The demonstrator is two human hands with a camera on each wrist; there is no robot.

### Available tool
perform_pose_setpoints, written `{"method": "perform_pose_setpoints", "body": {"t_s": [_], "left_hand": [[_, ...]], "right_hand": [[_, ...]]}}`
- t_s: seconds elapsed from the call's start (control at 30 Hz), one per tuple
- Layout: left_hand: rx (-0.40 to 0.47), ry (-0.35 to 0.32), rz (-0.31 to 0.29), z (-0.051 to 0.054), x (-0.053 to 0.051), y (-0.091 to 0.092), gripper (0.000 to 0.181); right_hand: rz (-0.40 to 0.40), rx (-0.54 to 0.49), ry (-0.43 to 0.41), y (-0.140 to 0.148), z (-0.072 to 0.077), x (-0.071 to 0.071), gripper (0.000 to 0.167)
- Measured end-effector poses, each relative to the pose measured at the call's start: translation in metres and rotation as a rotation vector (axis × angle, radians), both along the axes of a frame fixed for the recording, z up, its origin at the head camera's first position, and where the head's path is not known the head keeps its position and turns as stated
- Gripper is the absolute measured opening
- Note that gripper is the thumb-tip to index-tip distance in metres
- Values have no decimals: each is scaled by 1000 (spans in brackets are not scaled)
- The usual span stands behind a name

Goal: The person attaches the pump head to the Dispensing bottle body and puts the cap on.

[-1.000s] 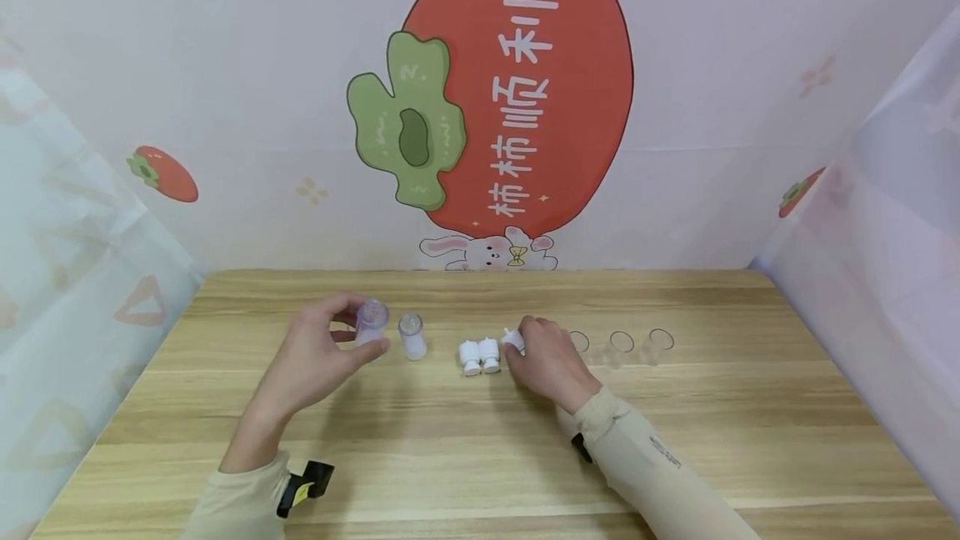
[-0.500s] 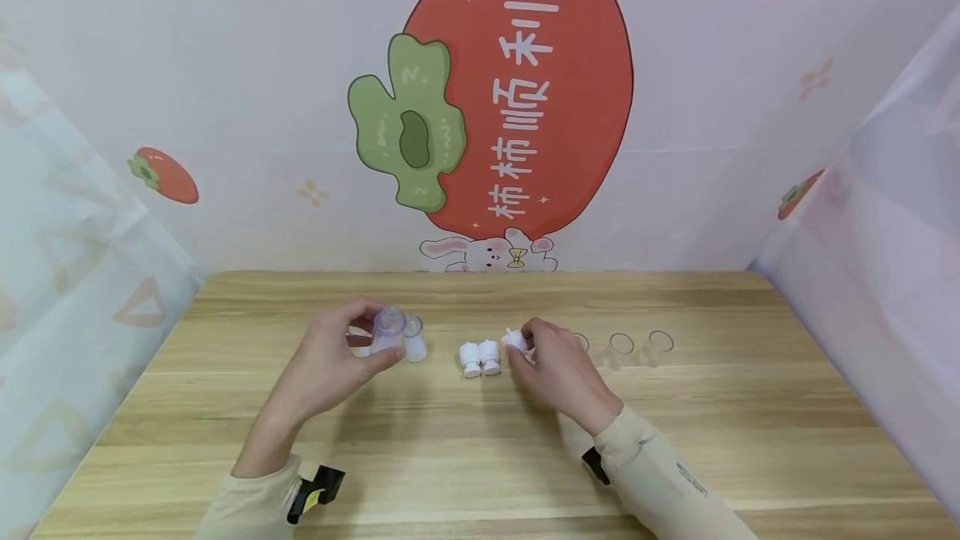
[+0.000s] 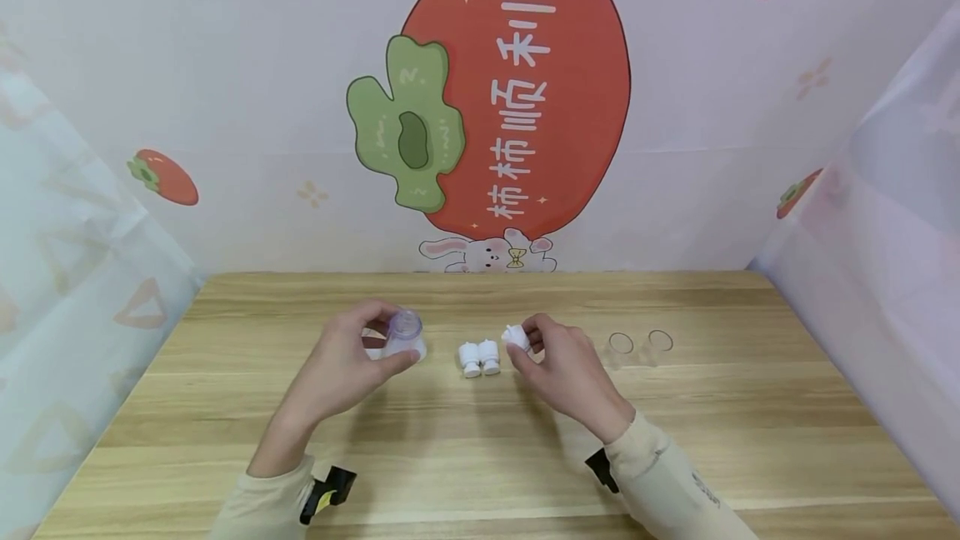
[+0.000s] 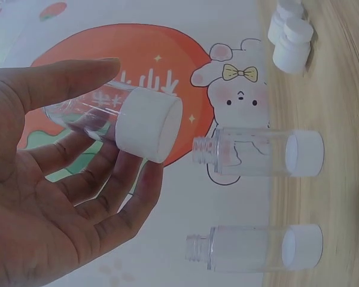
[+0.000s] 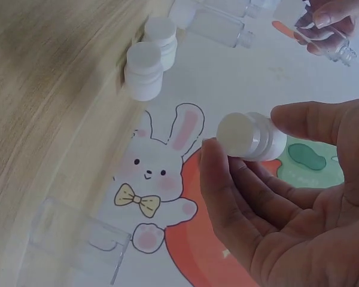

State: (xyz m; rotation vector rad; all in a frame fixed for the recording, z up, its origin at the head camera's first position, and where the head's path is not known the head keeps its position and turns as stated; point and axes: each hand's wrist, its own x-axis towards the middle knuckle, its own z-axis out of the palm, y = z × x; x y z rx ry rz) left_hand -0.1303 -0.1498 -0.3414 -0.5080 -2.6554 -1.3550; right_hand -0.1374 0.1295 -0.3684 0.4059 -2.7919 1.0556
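My left hand [image 3: 345, 369] holds a clear bottle with a white base [image 4: 148, 124] between thumb and fingers, raised above the table. Below it in the left wrist view stand two similar bottles, a nearer one [image 4: 245, 152] and another [image 4: 239, 248]; in the head view my hand and the held bottle mostly cover them. In my right hand [image 3: 566, 369], thumb and fingers pinch a white pump head [image 5: 251, 136], tilted and off the table. Two more white pump heads [image 3: 469, 358] stand side by side between the hands.
Clear round caps [image 3: 621, 343] stand to the right of my right hand; one is hidden behind that hand in the head view. The wooden table [image 3: 450, 473] ends at a printed cloth backdrop [image 3: 262, 190], with cloth walls at both sides.
My left hand has carried the bottle to the right, over the standing bottle. My right hand has shifted slightly right and turned, showing more of the pump head and covering one cap.
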Motion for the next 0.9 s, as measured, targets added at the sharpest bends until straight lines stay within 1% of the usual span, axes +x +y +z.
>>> {"method": "perform_pose_setpoints", "body": {"t_s": [0.33, 0.57, 0.8, 0.9], "left_hand": [[2, 17, -26, -5, -3, 8, 39], [-6, 35, -39, -9, -2, 15, 34], [10, 41, -54, -13, -3, 22, 34], [2, 53, -52, -14, -4, 24, 33]], "right_hand": [[5, -61, 34, 4, 2, 4, 23], [44, -129, 44, 7, 3, 6, 23], [80, -164, 65, 9, 2, 8, 23], [93, -170, 75, 10, 2, 8, 24]]}}
